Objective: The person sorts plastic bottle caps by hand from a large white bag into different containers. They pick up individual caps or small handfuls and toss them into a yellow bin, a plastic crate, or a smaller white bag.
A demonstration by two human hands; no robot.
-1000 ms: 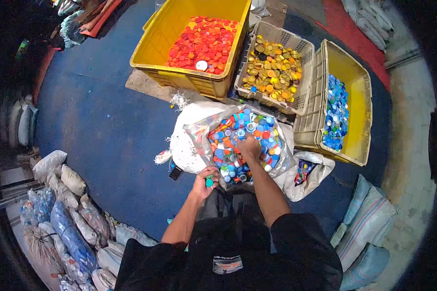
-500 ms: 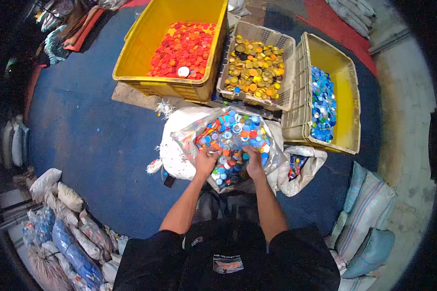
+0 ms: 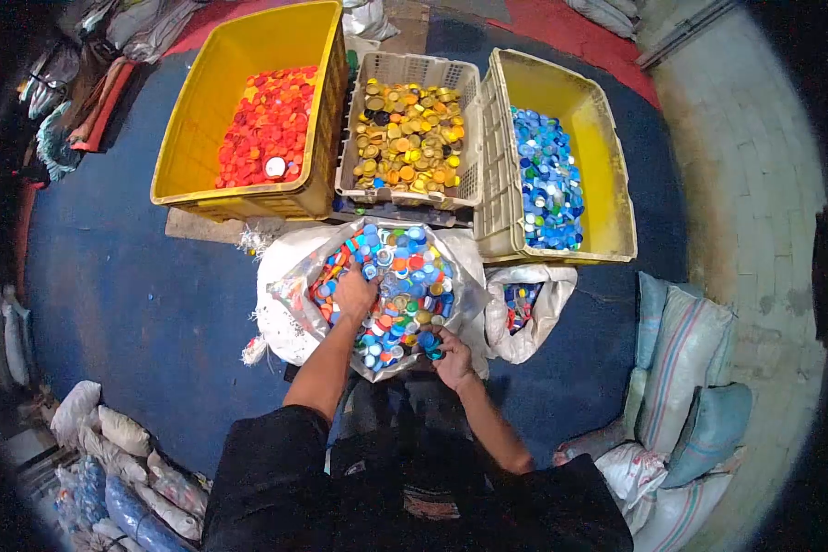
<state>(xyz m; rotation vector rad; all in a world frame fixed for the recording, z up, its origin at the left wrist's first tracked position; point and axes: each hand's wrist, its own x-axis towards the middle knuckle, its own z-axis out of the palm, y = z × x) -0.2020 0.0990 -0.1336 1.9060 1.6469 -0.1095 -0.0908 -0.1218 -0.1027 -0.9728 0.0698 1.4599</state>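
An opened sack (image 3: pixel 290 285) full of mixed-colour plastic bottle caps (image 3: pixel 414 262) lies in front of me. My left hand (image 3: pixel 354 293) reaches into the heap at its left side, fingers closed at a blue-and-white cap (image 3: pixel 370 272). Over the sack's near right edge, my right hand (image 3: pixel 453 361) has its fingers closed around dark blue bottle caps (image 3: pixel 428 342). Beyond the sack stand a yellow bin (image 3: pixel 179 166) of red caps, a pale crate (image 3: pixel 474 101) of yellow and gold caps, and another yellow bin (image 3: pixel 607 184) of blue caps.
A smaller white sack (image 3: pixel 524 342) with mixed caps stands right of the large one. Stuffed woven sacks (image 3: pixel 681 368) lean along the wall at right. More filled bags (image 3: pixel 143 501) lie at lower left on the blue floor (image 3: pixel 129 304).
My view has shifted, so the bins appear further left. My left hand has moved deeper into the caps, while my right hand has drawn back to the sack's near edge with blue caps.
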